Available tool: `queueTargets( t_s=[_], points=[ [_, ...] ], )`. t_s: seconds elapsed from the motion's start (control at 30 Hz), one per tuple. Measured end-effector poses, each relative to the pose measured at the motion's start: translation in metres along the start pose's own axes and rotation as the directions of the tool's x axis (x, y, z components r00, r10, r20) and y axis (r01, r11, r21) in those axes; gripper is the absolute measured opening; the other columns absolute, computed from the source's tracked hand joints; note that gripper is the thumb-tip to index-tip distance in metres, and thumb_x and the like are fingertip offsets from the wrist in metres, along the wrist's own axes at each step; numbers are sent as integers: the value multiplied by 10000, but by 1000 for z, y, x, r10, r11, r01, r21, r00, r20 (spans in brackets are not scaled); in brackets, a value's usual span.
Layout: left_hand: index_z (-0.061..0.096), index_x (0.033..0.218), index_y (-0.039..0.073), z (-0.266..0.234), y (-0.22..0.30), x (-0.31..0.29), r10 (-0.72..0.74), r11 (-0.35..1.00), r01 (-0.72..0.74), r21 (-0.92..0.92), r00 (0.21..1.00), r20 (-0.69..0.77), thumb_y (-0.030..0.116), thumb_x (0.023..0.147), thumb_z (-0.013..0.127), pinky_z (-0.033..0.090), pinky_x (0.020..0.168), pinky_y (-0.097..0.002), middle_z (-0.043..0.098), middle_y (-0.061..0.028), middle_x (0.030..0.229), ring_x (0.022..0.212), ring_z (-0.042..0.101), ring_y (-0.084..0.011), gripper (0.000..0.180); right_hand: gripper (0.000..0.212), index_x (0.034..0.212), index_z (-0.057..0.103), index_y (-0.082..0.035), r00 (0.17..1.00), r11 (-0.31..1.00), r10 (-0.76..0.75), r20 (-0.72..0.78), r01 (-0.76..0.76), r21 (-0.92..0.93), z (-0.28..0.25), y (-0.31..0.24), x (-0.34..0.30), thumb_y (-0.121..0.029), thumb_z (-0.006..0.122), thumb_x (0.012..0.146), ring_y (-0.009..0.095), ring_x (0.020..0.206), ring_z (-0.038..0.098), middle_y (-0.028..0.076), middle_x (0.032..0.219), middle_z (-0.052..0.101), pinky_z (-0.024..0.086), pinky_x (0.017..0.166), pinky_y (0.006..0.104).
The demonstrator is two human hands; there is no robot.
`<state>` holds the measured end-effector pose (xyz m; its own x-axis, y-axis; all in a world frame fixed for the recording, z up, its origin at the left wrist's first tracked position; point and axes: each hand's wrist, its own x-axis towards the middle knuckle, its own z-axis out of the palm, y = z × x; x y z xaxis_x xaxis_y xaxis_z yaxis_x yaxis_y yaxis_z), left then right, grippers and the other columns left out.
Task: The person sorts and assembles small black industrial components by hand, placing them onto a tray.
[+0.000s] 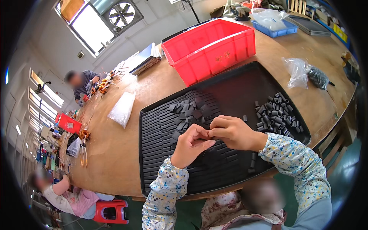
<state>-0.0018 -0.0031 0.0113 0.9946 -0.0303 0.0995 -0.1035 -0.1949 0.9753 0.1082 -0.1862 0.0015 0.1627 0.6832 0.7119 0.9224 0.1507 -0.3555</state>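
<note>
Over a large black tray [303, 130], my left hand [190, 145] and my right hand [236, 133] meet fingertip to fingertip. Both are closed in a pinch; whatever sits between the fingers is too small and covered to make out. Beneath and beyond my left hand lies a loose heap of flat black pieces [188, 112]. Neat rows of narrow black pieces [155, 134] cover the tray's left part. To the right of my right hand, short black tubes [276, 115] are piled, with a few lying apart near my right wrist.
A red bin [214, 57] stands against the tray's far edge. On the wooden table [115, 153] are a white plastic bag [122, 109], a bag of dark parts [317, 76] and a blue tray [274, 30]. Two people sit along the left side, one near a red stool [111, 211].
</note>
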Motion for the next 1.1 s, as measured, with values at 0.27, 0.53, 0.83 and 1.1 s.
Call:
queueTargets(
  t_s=[0.27, 0.53, 0.83, 1.1],
  points=[
    [617, 1095, -50, -5, -7, 0, 53, 989, -51, 141, 999, -11, -35, 860, 671, 542, 881, -283, 646, -101, 1055, 966, 644, -155, 241, 233, 1017, 628, -41, 912, 813, 409, -17, -356, 461, -2, -3, 0, 38, 677, 803, 193, 858, 629, 57, 926, 616, 516, 755, 302],
    [628, 1075, -61, -7, -8, 0, -31, 999, 32, -14, 998, 58, -27, 873, 654, 576, 830, -314, 676, -100, 964, 891, 672, -168, 206, 215, 1034, 610, -8, 846, 514, 519, 125, -426, 745, 6, -1, -2, 67, 666, 840, 108, 850, 636, 55, 927, 621, 533, 769, 258],
    [593, 1156, -78, -4, -7, 1, -78, 973, 96, -209, 993, 94, 45, 921, 634, 579, 835, -331, 660, -125, 1052, 931, 677, -208, 268, 171, 864, 661, -29, 976, 926, 215, -15, -199, 320, -7, -4, 2, 70, 716, 735, 222, 919, 648, 74, 946, 643, 533, 786, 335],
    [706, 955, 68, 6, 6, -4, 323, 814, -331, 477, 941, 102, 195, 633, 894, 512, 829, -296, 681, -36, 967, 939, 617, -168, 394, 49, 850, 693, 23, 719, 620, 676, -159, -439, 650, -8, 38, 19, 24, 708, 803, 88, 830, 624, 74, 960, 689, 519, 725, 259]
  ],
)
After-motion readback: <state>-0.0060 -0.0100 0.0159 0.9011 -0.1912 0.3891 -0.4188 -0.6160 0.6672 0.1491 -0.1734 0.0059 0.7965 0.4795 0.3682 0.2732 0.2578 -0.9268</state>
